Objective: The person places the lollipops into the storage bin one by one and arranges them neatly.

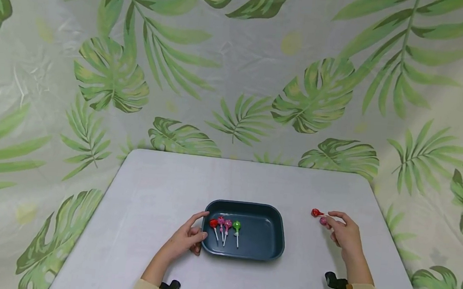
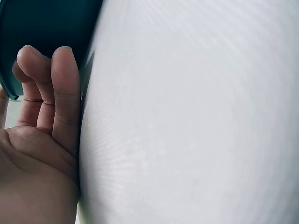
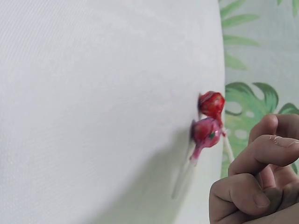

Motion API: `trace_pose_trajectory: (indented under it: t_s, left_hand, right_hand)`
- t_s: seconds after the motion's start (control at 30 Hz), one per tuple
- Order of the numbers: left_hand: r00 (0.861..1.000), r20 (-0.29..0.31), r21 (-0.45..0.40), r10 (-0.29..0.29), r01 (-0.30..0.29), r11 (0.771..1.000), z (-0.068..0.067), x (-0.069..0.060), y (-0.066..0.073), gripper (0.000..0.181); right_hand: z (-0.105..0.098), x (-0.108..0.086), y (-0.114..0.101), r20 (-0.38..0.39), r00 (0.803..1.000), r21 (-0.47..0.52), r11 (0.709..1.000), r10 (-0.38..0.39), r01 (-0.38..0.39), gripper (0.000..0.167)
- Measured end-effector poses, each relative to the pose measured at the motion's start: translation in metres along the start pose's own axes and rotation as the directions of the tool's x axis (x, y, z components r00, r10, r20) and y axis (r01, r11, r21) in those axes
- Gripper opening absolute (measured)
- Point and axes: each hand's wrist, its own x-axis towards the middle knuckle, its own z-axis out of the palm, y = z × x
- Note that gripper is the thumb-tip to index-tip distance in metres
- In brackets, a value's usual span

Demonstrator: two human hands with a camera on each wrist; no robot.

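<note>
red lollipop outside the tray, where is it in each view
Head: red lollipop right of the tray, near the right hand's fingertips.
Left wrist: not in it.
Right wrist: right of centre, near the table's edge in the picture.
Shared landmark: the pink lollipop next to it, in head and right wrist views only.

White table (image 1: 147, 192) carries a dark tray (image 1: 259, 241), red lollipop (image 1: 315, 212) and, seemingly, a pink lollipop (image 1: 323, 221)

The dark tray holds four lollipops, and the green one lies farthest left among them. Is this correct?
No: the dark tray does hold four, but in the head view the green lollipop lies farthest right among them; a red lollipop is leftmost.
</note>
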Motion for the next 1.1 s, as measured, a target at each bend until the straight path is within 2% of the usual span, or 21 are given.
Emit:
trace_pose_trajectory:
  t_s: [0.3,0.53,0.8,1.1]
  left_hand:
    - [1.000,0.009,-0.016,0.013,-0.013,1.000,0.001,0.000,0.003,0.066]
    - [1.000,0.002,-0.024,0.008,-0.008,1.000,0.002,0.000,0.003,0.066]
    - [1.000,-0.002,-0.032,0.004,-0.004,0.999,0.002,0.000,0.002,0.066]
    - [1.000,0.008,-0.031,0.012,-0.012,0.999,0.002,-0.001,0.002,0.066]
  right_hand:
    - [-0.002,0.015,0.017,-0.023,1.000,-0.024,1.000,0.011,-0.012,0.045]
    - [-0.004,0.027,0.025,0.031,0.999,-0.096,0.995,0.019,-0.016,0.052]
    - [0.000,0.030,0.028,0.031,1.000,-0.142,0.990,0.000,0.004,0.054]
    - [0.001,0.034,0.026,0.028,0.999,-0.245,0.969,-0.028,0.034,0.052]
